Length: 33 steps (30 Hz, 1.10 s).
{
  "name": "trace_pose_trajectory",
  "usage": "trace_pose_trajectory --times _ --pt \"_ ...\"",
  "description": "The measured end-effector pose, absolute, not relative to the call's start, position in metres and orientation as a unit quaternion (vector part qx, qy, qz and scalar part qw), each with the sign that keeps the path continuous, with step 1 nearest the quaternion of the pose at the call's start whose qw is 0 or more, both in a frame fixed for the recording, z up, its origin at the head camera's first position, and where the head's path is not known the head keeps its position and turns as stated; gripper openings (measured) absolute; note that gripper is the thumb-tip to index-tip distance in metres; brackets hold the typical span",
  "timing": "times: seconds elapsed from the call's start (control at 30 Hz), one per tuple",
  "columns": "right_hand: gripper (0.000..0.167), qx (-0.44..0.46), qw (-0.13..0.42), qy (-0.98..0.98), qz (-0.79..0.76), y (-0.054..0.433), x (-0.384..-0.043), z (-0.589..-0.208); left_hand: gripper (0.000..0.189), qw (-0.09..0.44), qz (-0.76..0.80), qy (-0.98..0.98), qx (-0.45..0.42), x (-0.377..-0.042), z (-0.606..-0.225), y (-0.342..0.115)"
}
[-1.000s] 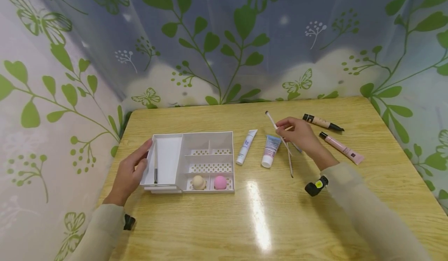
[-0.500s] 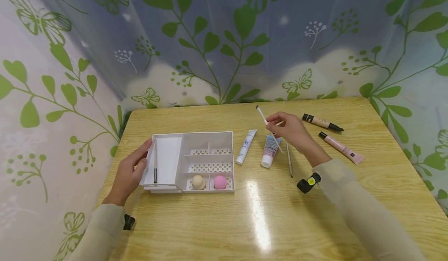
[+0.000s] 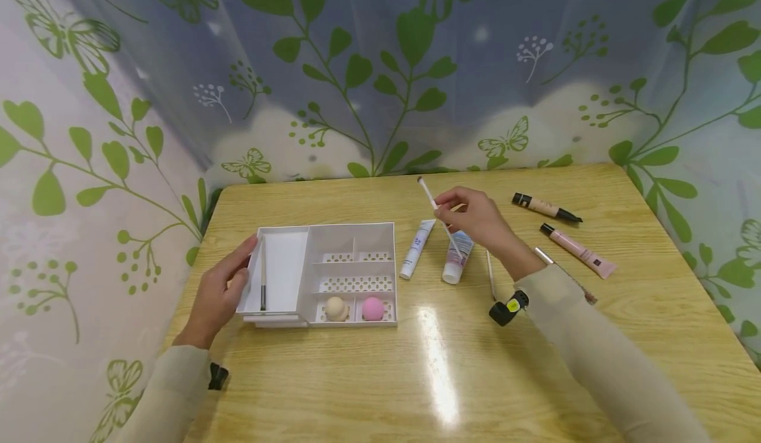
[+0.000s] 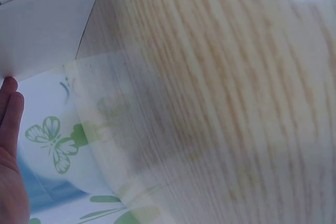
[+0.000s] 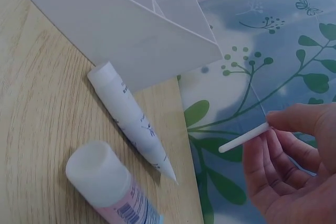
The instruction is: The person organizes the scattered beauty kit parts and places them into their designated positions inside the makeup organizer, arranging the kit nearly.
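Observation:
My right hand [image 3: 475, 218] pinches a thin white makeup brush [image 3: 425, 189] between thumb and fingers, raised over the tubes, its dark tip pointing up and away. In the right wrist view the brush handle's rounded end [image 5: 236, 142] sticks out from the fingertips. My left hand [image 3: 217, 298] rests against the left wall of a white organizer box [image 3: 395, 245], fingers fairly straight along it. Another brush [image 3: 263, 278] lies in the box's left tray. A beige sponge [image 3: 336, 309] and a pink sponge [image 3: 372, 309] sit in its front compartments.
Right of the box lie a white tube [image 3: 418, 250] and a blue-and-pink tube [image 3: 453, 268]. A thin brush [image 3: 491, 276] lies beside them. Farther right are a beige tube [image 3: 547, 208], a pink tube [image 3: 578, 251] and a slim silver-ended item [image 3: 542, 255], partly under the sleeve.
My right hand has moved left with the brush, from beyond the blue-and-pink tube to above it, uncovering the slim silver-ended item. The left hand and the box have stayed put.

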State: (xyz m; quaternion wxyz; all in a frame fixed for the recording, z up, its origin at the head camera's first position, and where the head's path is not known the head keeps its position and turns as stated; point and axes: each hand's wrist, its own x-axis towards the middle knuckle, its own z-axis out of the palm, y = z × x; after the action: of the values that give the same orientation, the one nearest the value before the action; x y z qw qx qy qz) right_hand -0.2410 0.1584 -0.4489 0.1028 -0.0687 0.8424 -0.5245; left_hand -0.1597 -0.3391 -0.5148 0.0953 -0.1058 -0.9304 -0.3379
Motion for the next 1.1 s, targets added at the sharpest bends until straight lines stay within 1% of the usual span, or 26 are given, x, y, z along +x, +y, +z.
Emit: trace_pose_trajectory --times 0.83,1.1 --pt "0.029 -0.105 0.101 0.828 -0.542 0.104 -0.240 -0.432 0.060 0.096 -0.329 -0.934 -0.103 -0.160 -0.513 -0.338" --pt "0.029 -0.112 0.110 0.819 -0.552 0.085 -0.240 -0.428 0.059 0.097 -0.331 -0.932 -0.108 -0.160 -0.515 -0.339"
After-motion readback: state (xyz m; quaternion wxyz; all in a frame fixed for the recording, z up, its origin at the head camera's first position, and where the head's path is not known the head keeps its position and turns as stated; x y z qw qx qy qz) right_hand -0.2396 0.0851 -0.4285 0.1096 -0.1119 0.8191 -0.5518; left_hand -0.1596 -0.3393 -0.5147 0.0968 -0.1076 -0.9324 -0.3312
